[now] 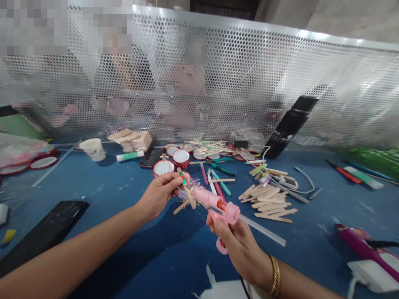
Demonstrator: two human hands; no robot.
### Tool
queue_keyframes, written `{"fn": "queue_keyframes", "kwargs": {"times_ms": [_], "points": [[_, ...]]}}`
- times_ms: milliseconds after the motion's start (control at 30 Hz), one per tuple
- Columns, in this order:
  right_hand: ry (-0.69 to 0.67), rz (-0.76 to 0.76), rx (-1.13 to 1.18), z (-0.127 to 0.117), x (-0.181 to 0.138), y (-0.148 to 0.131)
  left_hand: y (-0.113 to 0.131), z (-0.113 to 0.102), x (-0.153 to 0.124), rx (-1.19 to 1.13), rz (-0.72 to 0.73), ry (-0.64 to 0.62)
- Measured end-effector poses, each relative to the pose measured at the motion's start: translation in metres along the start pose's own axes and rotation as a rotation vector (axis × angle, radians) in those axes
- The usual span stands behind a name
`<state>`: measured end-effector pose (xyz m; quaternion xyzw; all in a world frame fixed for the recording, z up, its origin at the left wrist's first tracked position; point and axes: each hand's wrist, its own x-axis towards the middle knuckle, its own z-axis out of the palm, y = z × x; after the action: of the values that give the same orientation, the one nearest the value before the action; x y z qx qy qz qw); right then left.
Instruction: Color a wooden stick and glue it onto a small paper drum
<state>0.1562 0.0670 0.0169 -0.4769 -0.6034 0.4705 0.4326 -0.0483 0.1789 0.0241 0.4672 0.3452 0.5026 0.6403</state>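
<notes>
My right hand (238,243) is wrapped round the handle of a pink hot glue gun (212,199), a clear glue stick (264,231) jutting from its back end. Between the thumb and fingers of my left hand (158,193) is a wooden craft stick (189,196) with green and red marks near its top. The gun's nozzle points at this stick, close beside it; whether they touch I cannot tell. Below and behind the stick lie tangled coloured threads (195,182) and another loose craft stick (181,207) on the blue table.
Loose craft sticks (272,202) lie right of centre, with markers (221,182) nearer the middle. Red-rimmed round pieces (163,167), a paper cup (93,149) and a stick bundle (134,140) stand farther back. A perforated metal panel (218,83) closes the far side; people sit behind it.
</notes>
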Motion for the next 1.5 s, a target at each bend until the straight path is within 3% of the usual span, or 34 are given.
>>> {"fn": "queue_keyframes", "kwargs": {"times_ms": [667,1233,1500], "points": [[0.0,0.042,-0.044,0.0004,-0.0025,0.0046,0.0017,-0.0025,0.0008,-0.011,0.02,0.03],[0.032,-0.042,-0.15,-0.0004,-0.0011,0.0062,0.0021,-0.006,0.0036,-0.017,0.039,0.051],[0.025,-0.15,-0.183,-0.0007,-0.0004,0.002,0.0029,-0.0074,0.0048,-0.032,0.064,0.041]]}}
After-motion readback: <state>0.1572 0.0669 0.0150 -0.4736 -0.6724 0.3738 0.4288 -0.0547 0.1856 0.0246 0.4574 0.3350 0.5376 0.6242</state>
